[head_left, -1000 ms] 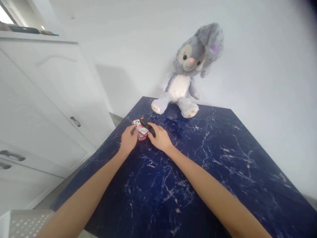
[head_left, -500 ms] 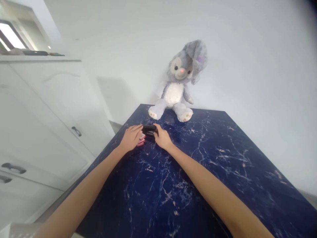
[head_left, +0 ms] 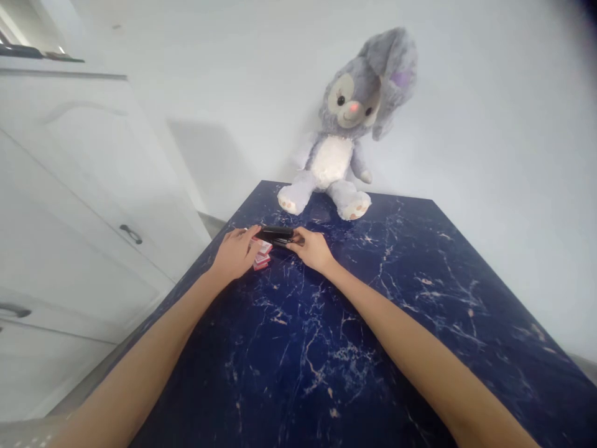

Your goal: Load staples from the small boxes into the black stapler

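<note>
A black object like a stapler (head_left: 277, 233) lies across the gap between my two hands, near the far left part of the blue marbled table (head_left: 298, 348). My right hand (head_left: 311, 247) pinches its right end between thumb and fingers. The fingers of my left hand (head_left: 237, 252) rest at its left end and over a small stack of red and white boxes (head_left: 262, 254). My left palm and fingers partly hide the boxes. Whether the left fingers grip the black object or only touch it is hard to make out.
A grey plush rabbit (head_left: 332, 158) sits at the table's back edge against the white wall, its feet just beyond my hands. White cabinets (head_left: 84, 205) with dark handles stand to the left of the table.
The view has come closer and tipped down, so the plush appears larger. Both hands stay at the black object, spread slightly farther apart, and more of the red and white boxes shows.
</note>
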Demonstrator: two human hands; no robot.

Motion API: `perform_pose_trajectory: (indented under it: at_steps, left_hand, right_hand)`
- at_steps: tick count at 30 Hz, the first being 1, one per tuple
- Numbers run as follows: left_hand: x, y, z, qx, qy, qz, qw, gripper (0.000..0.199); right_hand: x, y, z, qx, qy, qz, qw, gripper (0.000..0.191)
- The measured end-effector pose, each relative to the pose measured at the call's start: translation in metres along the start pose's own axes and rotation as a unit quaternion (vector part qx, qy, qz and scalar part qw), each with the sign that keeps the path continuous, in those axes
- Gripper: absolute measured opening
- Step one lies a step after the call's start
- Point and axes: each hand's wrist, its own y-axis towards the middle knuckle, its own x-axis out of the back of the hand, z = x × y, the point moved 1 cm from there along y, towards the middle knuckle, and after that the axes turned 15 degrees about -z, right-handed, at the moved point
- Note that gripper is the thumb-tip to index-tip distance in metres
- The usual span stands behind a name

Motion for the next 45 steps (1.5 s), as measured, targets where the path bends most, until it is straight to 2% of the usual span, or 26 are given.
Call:
perform_pose_trajectory:
  at_steps: [6,13,16,19,22,24,30,36,42,45]
  left_hand:
    - [0.008,0.011,-0.005,-0.005,0.026,0.035,0.999,0.044]
    - [0.011,0.019,-0.010,0.047,0.006,0.033,0.998,0.036]
    - [0.009,0.038,-0.016,0.072,-0.013,0.029,0.997,0.032]
    - [-0.002,0.072,-0.025,0.101,-0.051,0.022,0.993,0.038]
    - [-0.023,0.106,-0.037,0.143,-0.105,0.044,0.983,0.050]
    - [-0.039,0.118,-0.043,0.170,-0.135,0.058,0.974,0.059]
    - [-0.070,0.114,-0.044,0.180,-0.200,0.129,0.954,0.073]
    - [-0.077,0.116,-0.041,0.153,-0.166,0.196,0.954,0.067]
    - [-0.079,0.119,-0.048,0.111,-0.119,0.212,0.964,0.062]
    - [-0.076,0.117,-0.052,0.102,-0.110,0.210,0.966,0.058]
  right_hand:
    - [0.002,0.001,0.001,-0.009,0.005,0.001,1.000,0.022]
    - [-0.002,-0.002,-0.003,-0.004,-0.036,-0.005,0.999,0.027]
    - [-0.001,-0.004,0.001,0.021,-0.045,-0.008,0.999,0.027]
    - [0.000,-0.004,0.006,0.052,-0.063,-0.014,0.997,0.017]
    - [0.002,0.000,0.008,0.080,-0.081,-0.006,0.993,0.019]
    - [0.004,0.003,0.007,0.098,-0.093,0.005,0.991,0.020]
    - [0.006,0.007,-0.003,0.120,-0.101,0.013,0.988,0.020]
    - [0.006,0.006,-0.007,0.120,-0.080,0.018,0.989,0.018]
    - [0.044,-0.007,-0.026,0.140,-0.105,0.036,0.984,0.012]
    - [0.057,-0.014,-0.027,0.145,-0.129,0.037,0.980,0.013]
